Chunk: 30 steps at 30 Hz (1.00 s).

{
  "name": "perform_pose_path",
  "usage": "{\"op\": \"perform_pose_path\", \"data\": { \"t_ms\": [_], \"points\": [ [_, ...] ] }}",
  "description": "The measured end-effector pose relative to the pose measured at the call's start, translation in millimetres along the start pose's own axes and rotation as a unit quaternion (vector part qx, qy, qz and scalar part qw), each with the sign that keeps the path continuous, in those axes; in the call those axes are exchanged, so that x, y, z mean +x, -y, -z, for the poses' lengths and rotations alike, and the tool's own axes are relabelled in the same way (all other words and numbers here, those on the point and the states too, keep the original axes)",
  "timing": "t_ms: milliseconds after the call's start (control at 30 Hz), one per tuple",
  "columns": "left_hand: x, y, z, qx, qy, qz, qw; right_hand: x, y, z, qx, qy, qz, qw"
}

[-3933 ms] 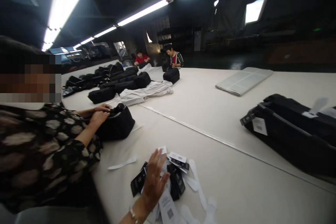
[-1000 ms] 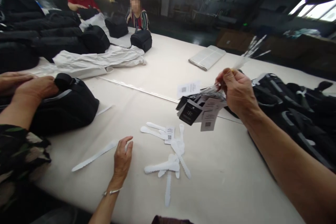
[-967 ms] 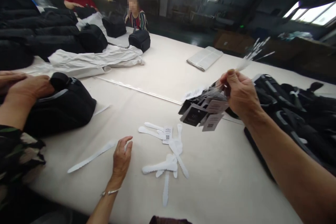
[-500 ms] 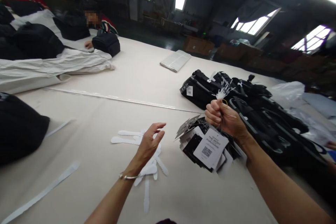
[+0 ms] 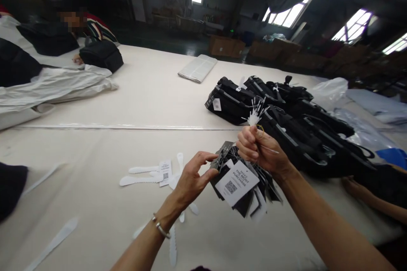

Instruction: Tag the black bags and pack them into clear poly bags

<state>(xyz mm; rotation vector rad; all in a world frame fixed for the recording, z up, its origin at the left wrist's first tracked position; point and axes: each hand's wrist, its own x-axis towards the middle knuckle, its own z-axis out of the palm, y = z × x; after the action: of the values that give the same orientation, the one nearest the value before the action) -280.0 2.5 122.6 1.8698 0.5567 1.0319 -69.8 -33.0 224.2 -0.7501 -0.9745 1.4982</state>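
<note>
My right hand (image 5: 263,150) is closed around the gathered strings of a bunch of hang tags (image 5: 238,184), whose white string ends (image 5: 254,114) fan out above the fist. The tags hang below it, black and white, the front one printed with a QR code. At the bunch's left edge, my left hand (image 5: 195,178) has its thumb and fingers on either side of the tag corners. Beneath and left of this hand lie white strips with toothed edges (image 5: 140,181), and a single white hang tag (image 5: 165,173) rests across them.
Black bags (image 5: 233,101) with grey trim lie at the right, with clear plastic (image 5: 365,127) behind. A folded pale sheet (image 5: 197,68) lies farther back. Another person's hand (image 5: 358,188) is at the right; a co-worker sits far left beside a black bag (image 5: 101,55).
My left hand has moved right from above the white strips to the edge of the tag bunch. The single tag on the strips now shows. The view has turned rightward.
</note>
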Motion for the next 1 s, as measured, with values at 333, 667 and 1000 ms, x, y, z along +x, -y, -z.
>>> {"op": "perform_pose_path", "data": {
  "t_ms": [333,667,1000],
  "points": [
    [5.8,-38.9,-21.6,0.091,-0.032,-0.067,0.993,9.7,-20.3,-4.4,-0.042,-0.056,0.002,0.998],
    [9.0,-29.3,0.7,-0.020,-0.001,0.080,0.997,18.2,-35.5,-0.8,-0.094,-0.093,-0.019,0.991],
    [2.5,-15.1,34.9,-0.315,0.125,0.307,0.889,21.3,-47.1,1.0,-0.162,-0.104,-0.051,0.980]
  ]
}}
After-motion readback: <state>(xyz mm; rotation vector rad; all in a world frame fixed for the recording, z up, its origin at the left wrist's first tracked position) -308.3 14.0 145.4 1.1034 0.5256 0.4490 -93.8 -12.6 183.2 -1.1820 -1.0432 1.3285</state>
